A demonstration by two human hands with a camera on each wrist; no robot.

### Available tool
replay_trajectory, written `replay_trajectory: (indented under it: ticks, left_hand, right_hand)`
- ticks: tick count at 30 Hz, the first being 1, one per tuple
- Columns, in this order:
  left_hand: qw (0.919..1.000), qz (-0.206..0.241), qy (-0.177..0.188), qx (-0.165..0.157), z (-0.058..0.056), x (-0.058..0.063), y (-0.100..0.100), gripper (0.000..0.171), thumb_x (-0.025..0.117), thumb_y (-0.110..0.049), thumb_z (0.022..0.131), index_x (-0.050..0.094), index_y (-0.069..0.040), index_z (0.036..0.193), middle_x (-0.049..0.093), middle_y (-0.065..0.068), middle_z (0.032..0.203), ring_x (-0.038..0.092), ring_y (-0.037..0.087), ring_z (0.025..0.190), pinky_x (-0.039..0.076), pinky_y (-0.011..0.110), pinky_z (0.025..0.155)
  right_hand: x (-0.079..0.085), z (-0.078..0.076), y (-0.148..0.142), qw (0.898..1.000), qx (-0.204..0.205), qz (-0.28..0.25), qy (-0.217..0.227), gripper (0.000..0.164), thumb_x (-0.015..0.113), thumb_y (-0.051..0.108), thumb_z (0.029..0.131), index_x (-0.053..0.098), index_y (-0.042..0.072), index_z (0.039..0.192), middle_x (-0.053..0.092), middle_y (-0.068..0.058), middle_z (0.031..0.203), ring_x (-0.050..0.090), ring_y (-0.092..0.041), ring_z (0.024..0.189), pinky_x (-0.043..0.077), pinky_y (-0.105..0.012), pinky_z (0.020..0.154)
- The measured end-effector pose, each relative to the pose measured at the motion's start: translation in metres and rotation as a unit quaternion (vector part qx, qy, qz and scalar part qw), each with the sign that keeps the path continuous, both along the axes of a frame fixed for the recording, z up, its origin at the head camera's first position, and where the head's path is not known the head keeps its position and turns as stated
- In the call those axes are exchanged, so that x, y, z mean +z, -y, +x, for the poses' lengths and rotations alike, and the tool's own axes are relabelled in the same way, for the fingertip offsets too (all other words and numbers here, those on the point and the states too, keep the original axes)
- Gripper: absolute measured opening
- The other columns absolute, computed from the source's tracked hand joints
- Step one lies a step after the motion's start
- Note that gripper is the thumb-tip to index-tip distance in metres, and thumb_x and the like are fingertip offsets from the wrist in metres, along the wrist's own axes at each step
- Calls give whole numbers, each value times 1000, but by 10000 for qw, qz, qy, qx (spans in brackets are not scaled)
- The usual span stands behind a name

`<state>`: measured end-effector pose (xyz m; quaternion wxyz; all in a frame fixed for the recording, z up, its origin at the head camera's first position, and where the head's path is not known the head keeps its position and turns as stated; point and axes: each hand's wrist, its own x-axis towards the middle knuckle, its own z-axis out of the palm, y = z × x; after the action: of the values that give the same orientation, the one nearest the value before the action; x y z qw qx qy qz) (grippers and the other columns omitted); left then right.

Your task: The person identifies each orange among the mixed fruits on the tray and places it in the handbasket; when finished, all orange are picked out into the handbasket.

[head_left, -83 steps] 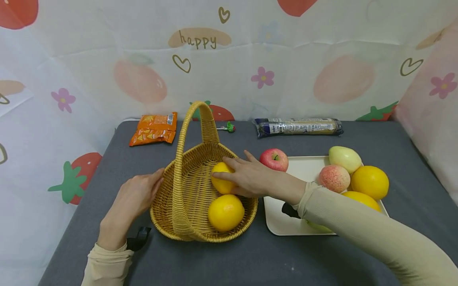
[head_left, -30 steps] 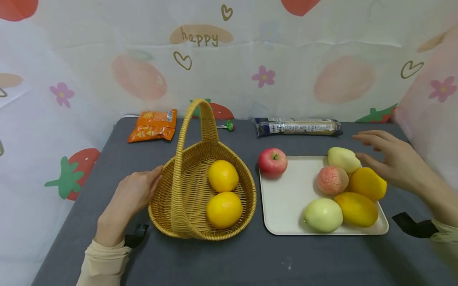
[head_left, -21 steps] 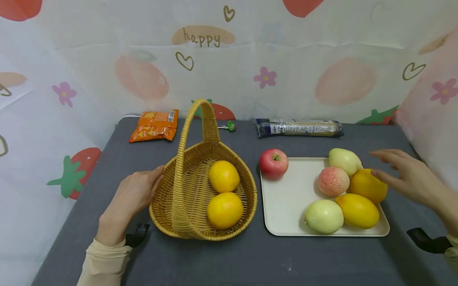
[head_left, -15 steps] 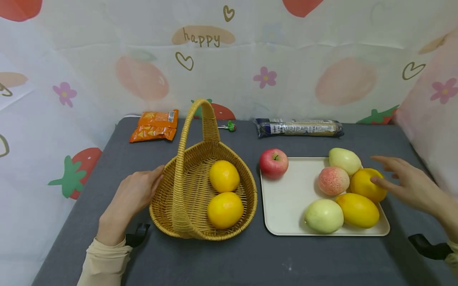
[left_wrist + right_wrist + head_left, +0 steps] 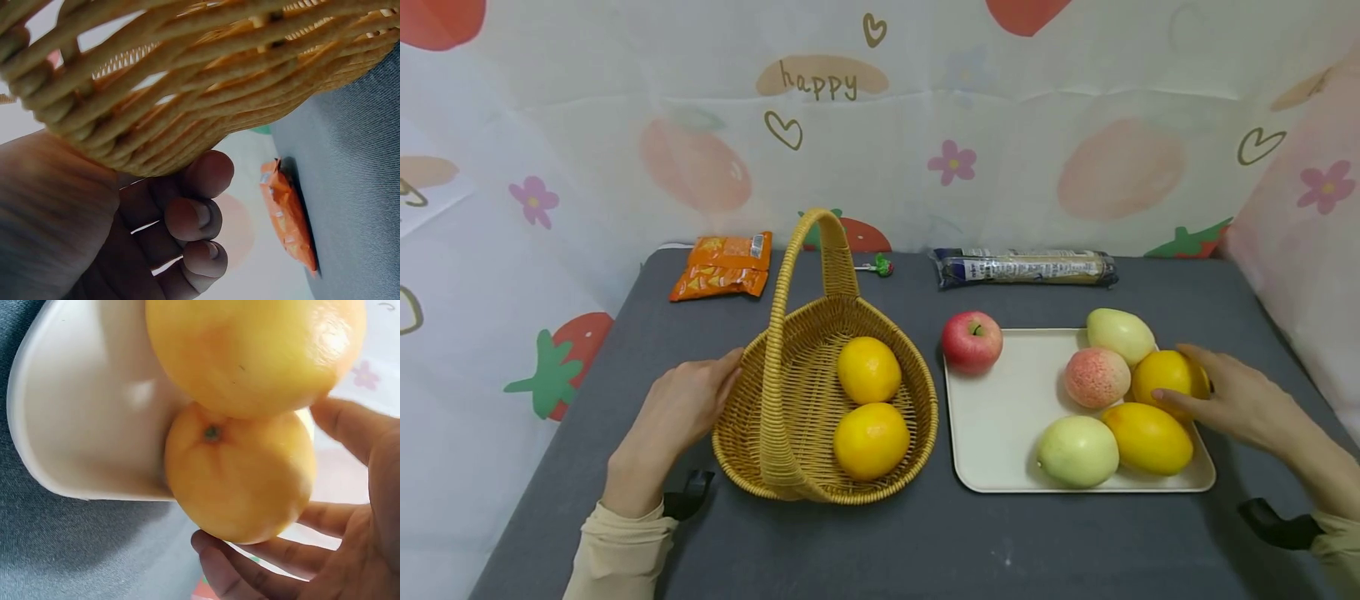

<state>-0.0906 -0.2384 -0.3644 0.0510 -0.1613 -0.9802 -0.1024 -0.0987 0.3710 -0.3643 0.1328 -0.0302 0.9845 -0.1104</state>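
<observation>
Head view: right fingers have moved in, gripping a yellow fruit

On the worktop, the basket stands left of the tray and holds a back orange and a front orange in its right half, while behind them lie, left to right, the snack bag, the lollipop and the long packet. The apple sits at the tray's rear left corner; towards its right lie a rear fruit, a middle fruit before it, a right-edge fruit, and, in front, a front-left fruit beside a front-right fruit. The left fingers are at the basket's left side, the right fingers at the right-edge fruit.
</observation>
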Motion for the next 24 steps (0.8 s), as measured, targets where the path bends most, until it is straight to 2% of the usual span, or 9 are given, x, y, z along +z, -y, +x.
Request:
replay_trajectory:
  ticks: [6, 24]
  left_hand:
    - [10000, 4, -5, 32, 0, 1, 1, 30, 56, -15, 99, 62, -3, 125, 72, 16, 89, 68, 29, 71, 53, 49, 64]
    - [9999, -42, 69, 67, -1, 0, 0, 29, 56, -16, 99, 61, -4, 125, 71, 14, 85, 66, 26, 67, 52, 48, 61]
  right_hand:
    - [-3, -1, 1, 9999, -133, 4, 46, 95, 55, 63, 90, 30, -12, 143, 38, -43, 135, 44, -58, 114, 37, -72, 89]
    - [-8, -3, 0, 9998, -90, -150, -87, 92, 58, 60, 90, 31, -12, 142, 41, -43, 133, 48, -56, 108, 41, -69, 85]
